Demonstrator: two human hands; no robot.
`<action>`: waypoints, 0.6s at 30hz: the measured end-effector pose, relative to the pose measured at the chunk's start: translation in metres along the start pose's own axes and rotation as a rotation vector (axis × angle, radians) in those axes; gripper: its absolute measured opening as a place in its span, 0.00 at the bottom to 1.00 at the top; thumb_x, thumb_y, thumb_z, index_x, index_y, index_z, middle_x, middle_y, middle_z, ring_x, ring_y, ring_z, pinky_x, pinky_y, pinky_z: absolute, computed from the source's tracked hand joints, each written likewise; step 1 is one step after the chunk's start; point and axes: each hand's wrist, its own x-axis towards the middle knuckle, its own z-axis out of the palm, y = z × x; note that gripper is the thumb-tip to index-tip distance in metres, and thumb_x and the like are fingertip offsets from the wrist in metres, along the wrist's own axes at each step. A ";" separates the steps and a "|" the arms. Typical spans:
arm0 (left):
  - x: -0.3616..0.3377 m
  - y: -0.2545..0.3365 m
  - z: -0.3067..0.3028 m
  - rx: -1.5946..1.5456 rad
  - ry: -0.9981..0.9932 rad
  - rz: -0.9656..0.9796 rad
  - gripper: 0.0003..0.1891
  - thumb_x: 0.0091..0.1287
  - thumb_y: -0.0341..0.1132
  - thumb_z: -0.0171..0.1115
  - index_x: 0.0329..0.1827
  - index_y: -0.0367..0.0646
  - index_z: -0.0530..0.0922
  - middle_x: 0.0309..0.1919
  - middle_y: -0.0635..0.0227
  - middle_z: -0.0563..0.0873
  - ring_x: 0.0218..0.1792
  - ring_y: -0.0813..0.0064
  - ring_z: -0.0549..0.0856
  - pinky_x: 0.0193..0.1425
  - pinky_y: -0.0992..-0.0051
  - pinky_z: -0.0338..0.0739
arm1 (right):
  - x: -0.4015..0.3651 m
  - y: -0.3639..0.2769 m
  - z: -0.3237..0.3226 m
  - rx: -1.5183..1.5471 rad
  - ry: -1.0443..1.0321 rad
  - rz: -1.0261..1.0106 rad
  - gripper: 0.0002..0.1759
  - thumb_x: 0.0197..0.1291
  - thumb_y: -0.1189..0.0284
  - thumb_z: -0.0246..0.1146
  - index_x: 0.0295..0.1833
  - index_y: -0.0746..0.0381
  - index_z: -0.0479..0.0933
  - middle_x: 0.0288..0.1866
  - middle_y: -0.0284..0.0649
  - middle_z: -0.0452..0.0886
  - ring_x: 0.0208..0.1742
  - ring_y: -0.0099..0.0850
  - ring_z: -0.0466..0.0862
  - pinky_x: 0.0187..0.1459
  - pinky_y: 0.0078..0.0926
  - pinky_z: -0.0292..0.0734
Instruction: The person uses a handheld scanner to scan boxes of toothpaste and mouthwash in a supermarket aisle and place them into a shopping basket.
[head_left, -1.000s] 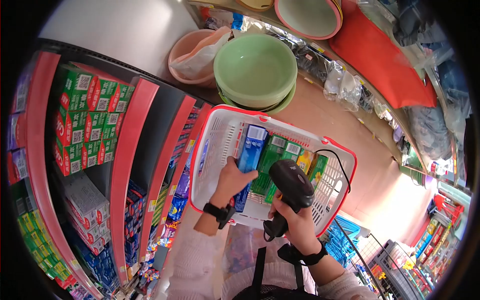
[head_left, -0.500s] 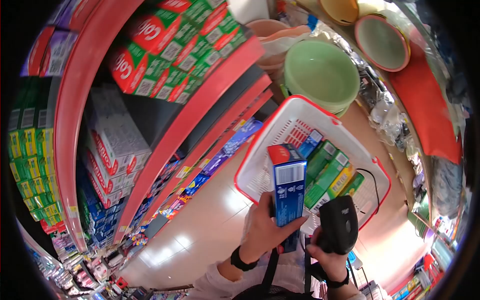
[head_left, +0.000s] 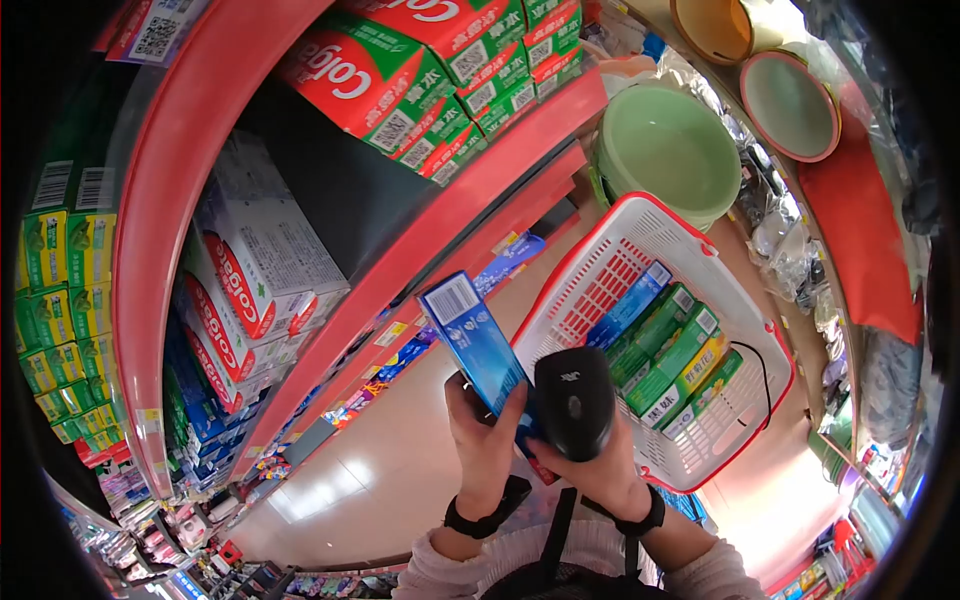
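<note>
My left hand (head_left: 485,440) is wrapped round a long blue toothpaste box (head_left: 468,335), tilted with its barcode end up and to the left. In my right hand (head_left: 605,465) is a black handheld scanner (head_left: 574,400), held beside the box and hiding part of its lower end. Just beyond my right hand, a white basket with a red rim (head_left: 690,230) holds a blue box (head_left: 630,303) and several green boxes (head_left: 672,362), along with a black cable.
Red-edged shelves (head_left: 450,215) with Colgate boxes (head_left: 235,285) and green-yellow boxes (head_left: 62,245) rise on the left. A green basin (head_left: 670,150) stands behind the basket. More basins (head_left: 790,105) and plastic-wrapped goods line the right.
The blue box has swung left and tilted, showing a lighter blue face. The scanner has moved left, close to the box. The view has shifted, bringing the shelves nearer.
</note>
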 end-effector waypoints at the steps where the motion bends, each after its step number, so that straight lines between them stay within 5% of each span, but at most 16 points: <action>1: 0.005 0.009 -0.001 -0.029 -0.007 -0.030 0.22 0.60 0.29 0.65 0.51 0.32 0.63 0.38 0.62 0.79 0.37 0.77 0.80 0.40 0.78 0.76 | 0.006 -0.005 0.003 -0.118 -0.011 -0.121 0.39 0.35 0.61 0.78 0.53 0.65 0.68 0.37 0.42 0.77 0.39 0.43 0.81 0.37 0.36 0.77; 6: 0.034 -0.016 -0.015 -0.014 -0.059 -0.070 0.20 0.62 0.32 0.63 0.49 0.34 0.64 0.37 0.63 0.79 0.38 0.78 0.80 0.41 0.78 0.75 | 0.015 0.004 0.023 -0.514 0.043 -0.256 0.31 0.36 0.63 0.75 0.44 0.64 0.68 0.33 0.43 0.77 0.38 0.46 0.79 0.35 0.40 0.77; 9: 0.043 -0.016 -0.020 -0.164 -0.099 -0.216 0.17 0.65 0.34 0.60 0.54 0.42 0.66 0.41 0.66 0.79 0.42 0.76 0.81 0.43 0.78 0.76 | 0.023 0.003 0.025 -0.481 -0.024 -0.185 0.29 0.36 0.66 0.73 0.42 0.63 0.67 0.33 0.45 0.77 0.39 0.46 0.79 0.35 0.41 0.77; 12: 0.045 0.003 -0.021 -0.271 -0.065 -0.225 0.20 0.64 0.32 0.61 0.54 0.38 0.64 0.41 0.66 0.78 0.39 0.77 0.80 0.39 0.80 0.76 | 0.033 -0.001 0.030 -0.464 -0.065 -0.161 0.28 0.36 0.67 0.72 0.43 0.62 0.66 0.32 0.45 0.78 0.38 0.46 0.80 0.35 0.42 0.77; 18: 0.054 -0.010 -0.058 -0.335 -0.293 -0.137 0.20 0.67 0.35 0.56 0.59 0.36 0.68 0.48 0.66 0.79 0.48 0.75 0.79 0.55 0.69 0.74 | 0.089 0.001 0.026 -0.010 -0.171 -0.076 0.40 0.36 0.62 0.74 0.57 0.63 0.67 0.45 0.51 0.81 0.47 0.46 0.82 0.44 0.36 0.77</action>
